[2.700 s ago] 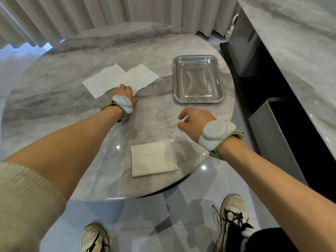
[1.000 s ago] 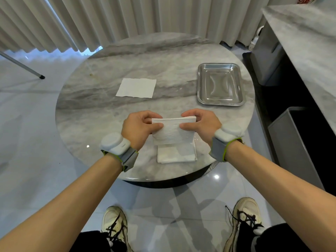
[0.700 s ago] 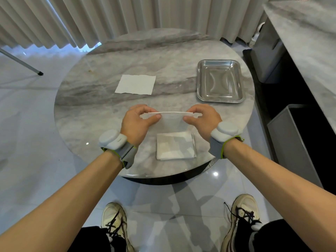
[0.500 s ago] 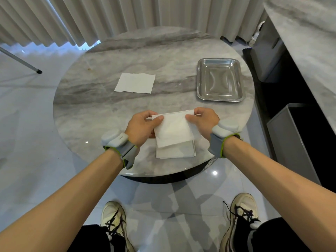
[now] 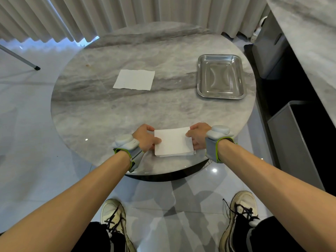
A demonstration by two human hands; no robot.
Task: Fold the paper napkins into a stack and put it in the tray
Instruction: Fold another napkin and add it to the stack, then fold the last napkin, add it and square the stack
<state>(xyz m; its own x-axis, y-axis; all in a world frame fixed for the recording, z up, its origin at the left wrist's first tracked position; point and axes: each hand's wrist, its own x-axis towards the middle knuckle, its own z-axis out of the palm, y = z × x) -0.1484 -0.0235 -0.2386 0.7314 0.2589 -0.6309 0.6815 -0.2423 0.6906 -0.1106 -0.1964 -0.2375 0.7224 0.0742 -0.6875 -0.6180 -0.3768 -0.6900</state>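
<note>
A small stack of folded white napkins [image 5: 173, 142] lies near the front edge of the round marble table [image 5: 127, 110]. My left hand [image 5: 146, 138] pinches the stack's left edge and my right hand [image 5: 198, 136] pinches its right edge; the top napkin lies flat over the lower one. One more white napkin [image 5: 134, 80] lies flat farther back on the left. The steel tray [image 5: 201, 77] sits at the table's right side with nothing in it.
A grey bin [image 5: 298, 142] and a marble counter [image 5: 309, 33] stand to the right of the table. Pleated curtains [image 5: 127, 13] hang behind it. My shoes [image 5: 113, 219] are on the glossy floor below the table edge.
I took a napkin from the far left, folded it in the air with both hands, and have lowered it flat onto the folded napkin at the table's front.
</note>
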